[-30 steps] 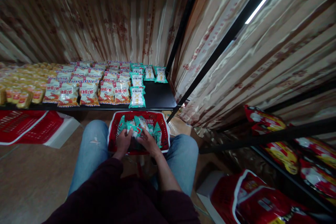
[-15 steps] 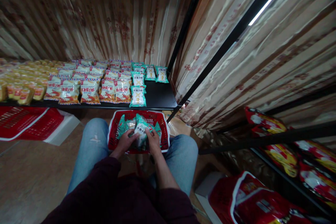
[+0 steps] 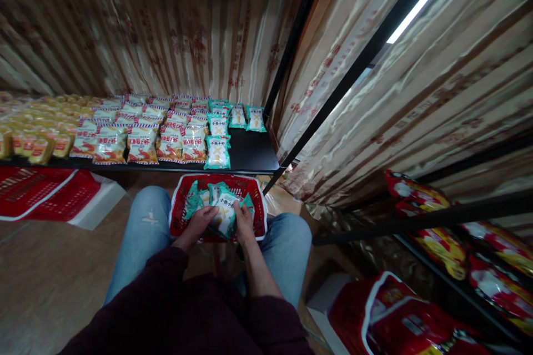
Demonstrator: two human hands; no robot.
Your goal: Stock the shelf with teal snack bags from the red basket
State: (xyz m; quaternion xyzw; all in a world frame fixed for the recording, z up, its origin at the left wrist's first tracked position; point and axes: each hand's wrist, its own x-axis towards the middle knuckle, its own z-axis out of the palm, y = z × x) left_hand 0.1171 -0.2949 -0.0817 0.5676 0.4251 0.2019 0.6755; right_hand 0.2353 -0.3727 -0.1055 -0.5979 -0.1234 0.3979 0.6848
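Nearest the head camera I am seeing dark maroon sleeves (image 3: 137, 299) reaching forward between two knees in faded blue denim jeans (image 3: 141, 233). Ahead of them, the left hand (image 3: 200, 223) and the right hand (image 3: 245, 223) are together holding one glossy green-and-white plastic pouch (image 3: 225, 215), narrowed on it from either side. The left fingers are gripping its left edge, while the right hand is pressing along its right edge, thumb toward the top. The pouch is tilting back, its dark lettering and yellow print facing up at me, within the mouth of a red plastic basket with a white rim (image 3: 177, 226). How deep it is sitting there I cannot tell. More green-and-white packets (image 3: 193, 203) are lying in the basket, behind and beside the held one.

Just beyond the basket, a flat black shelf (image 3: 256, 154) is carrying upright green-and-white pouches (image 3: 217, 153) near its right end. To their left, white-and-orange snack bags with striped edges (image 3: 142, 144) are standing in rows, and farther left small yellow packages (image 3: 40, 148) are crowding together. Farthest back, a pleated tan fabric curtain with reddish print (image 3: 166, 28) is hanging behind everything.
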